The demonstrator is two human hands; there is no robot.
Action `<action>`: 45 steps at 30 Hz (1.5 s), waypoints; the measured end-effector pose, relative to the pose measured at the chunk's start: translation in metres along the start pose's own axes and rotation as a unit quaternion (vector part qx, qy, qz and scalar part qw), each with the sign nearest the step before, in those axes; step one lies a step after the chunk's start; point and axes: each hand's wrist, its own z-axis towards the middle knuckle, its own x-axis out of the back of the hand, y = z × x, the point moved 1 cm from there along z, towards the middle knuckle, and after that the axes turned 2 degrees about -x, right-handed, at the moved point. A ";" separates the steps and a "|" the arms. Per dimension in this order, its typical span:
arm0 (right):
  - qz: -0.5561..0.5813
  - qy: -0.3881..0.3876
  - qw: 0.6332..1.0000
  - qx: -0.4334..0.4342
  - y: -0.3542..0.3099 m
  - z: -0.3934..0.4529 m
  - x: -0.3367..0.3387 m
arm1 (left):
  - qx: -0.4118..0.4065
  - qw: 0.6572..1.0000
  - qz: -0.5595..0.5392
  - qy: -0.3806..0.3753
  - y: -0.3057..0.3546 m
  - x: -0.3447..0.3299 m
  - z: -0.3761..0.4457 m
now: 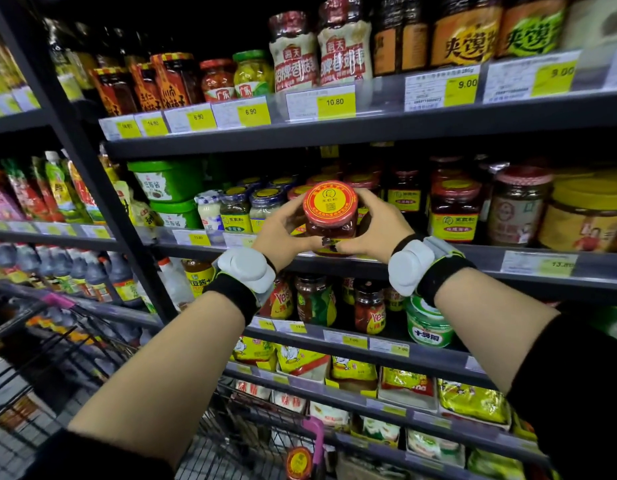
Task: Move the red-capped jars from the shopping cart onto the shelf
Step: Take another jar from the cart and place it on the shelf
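Note:
A red-capped jar (pixel 330 211) with a yellow centre on its lid and dark red contents is held up in front of the middle shelf (pixel 369 263). My left hand (pixel 283 230) grips its left side and my right hand (pixel 373 226) grips its right side, thumbs meeting under it. Behind it on that shelf stand more red-capped jars (pixel 454 209) with yellow labels. Another red-capped jar (pixel 299 462) lies in the shopping cart (pixel 75 341) at the bottom of the view.
The shelf unit holds jars on the level above (pixel 293 46), green tubs (pixel 167 181) and blue-lidded jars (pixel 265 206) to the left, and bottles and packets on the lower levels. A dark upright post (pixel 92 161) divides the shelving on the left. Both wrists carry white devices.

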 end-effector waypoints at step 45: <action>-0.047 -0.039 0.992 -0.108 0.045 0.058 0.007 | -0.071 0.924 0.377 0.000 -0.024 -0.027 0.063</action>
